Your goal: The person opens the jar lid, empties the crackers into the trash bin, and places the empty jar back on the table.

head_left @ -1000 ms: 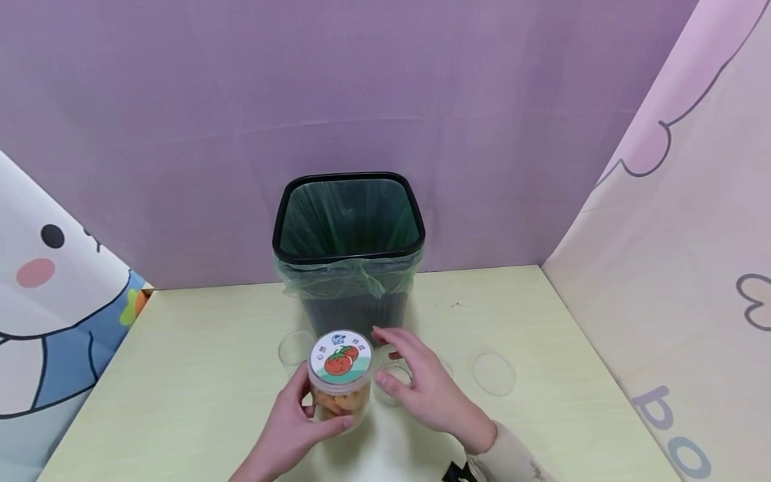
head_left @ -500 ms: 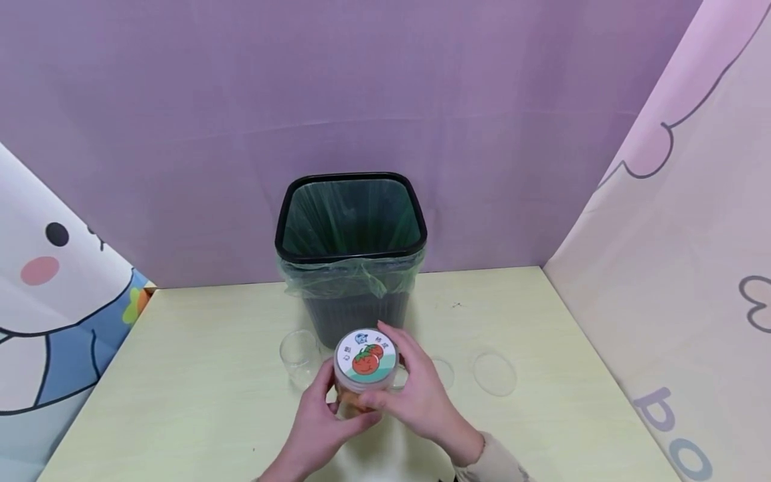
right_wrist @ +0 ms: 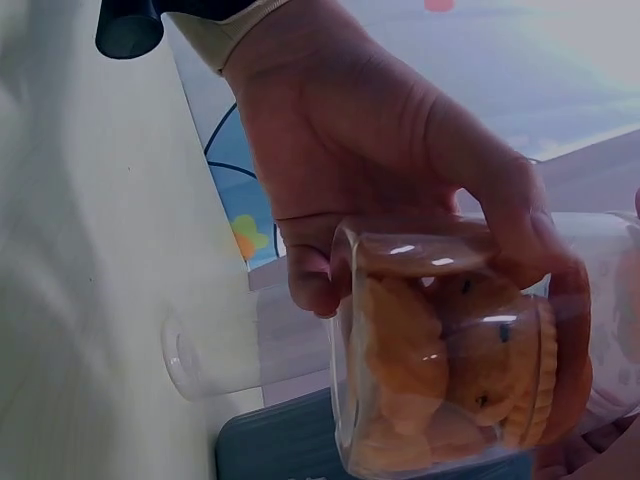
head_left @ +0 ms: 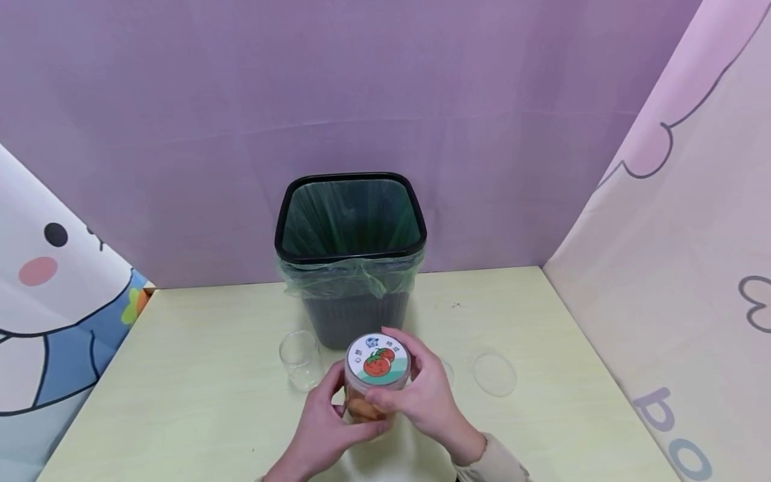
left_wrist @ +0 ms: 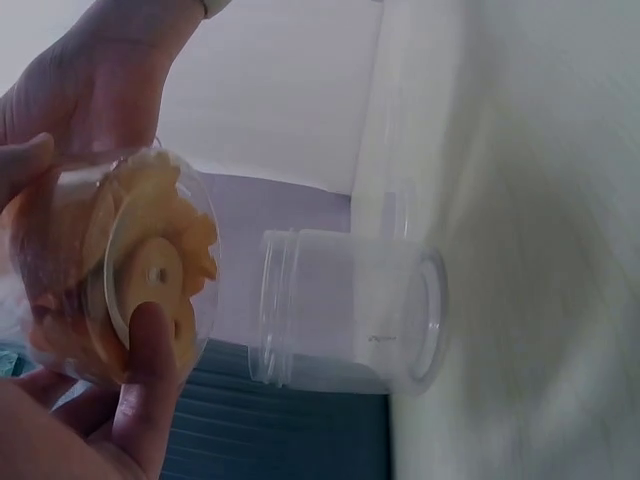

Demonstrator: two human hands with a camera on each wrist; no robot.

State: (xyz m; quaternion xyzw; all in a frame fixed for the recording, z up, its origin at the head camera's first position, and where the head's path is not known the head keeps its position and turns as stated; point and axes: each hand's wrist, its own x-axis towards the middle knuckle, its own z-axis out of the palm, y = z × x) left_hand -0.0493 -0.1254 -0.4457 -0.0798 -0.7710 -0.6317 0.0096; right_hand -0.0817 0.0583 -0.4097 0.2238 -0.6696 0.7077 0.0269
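A clear plastic jar of orange-brown biscuits (head_left: 363,405) is held above the table, upright and slightly tilted. Its round lid (head_left: 377,359) carries a tomato label. My left hand (head_left: 325,422) grips the jar's body from the left, the thumb across its near side. From the right, my right hand (head_left: 429,395) curls thumb and fingers round the lid's rim. In the left wrist view the biscuits (left_wrist: 155,270) show through the jar's base. The right wrist view shows the jar's side (right_wrist: 400,370) against the left palm. Whether the lid is turning, I cannot tell.
Left of the held jar stands a clear jar (head_left: 301,361). Another, uncovered, clear jar (left_wrist: 345,310) stands to the right, largely behind my right hand in the head view. A thin clear disc (head_left: 494,373) lies farther right. A lined black bin (head_left: 355,308) stands behind.
The biscuit jar and my left hand have moved right. My right hand, apart from the jar a second ago, now grips its lid.
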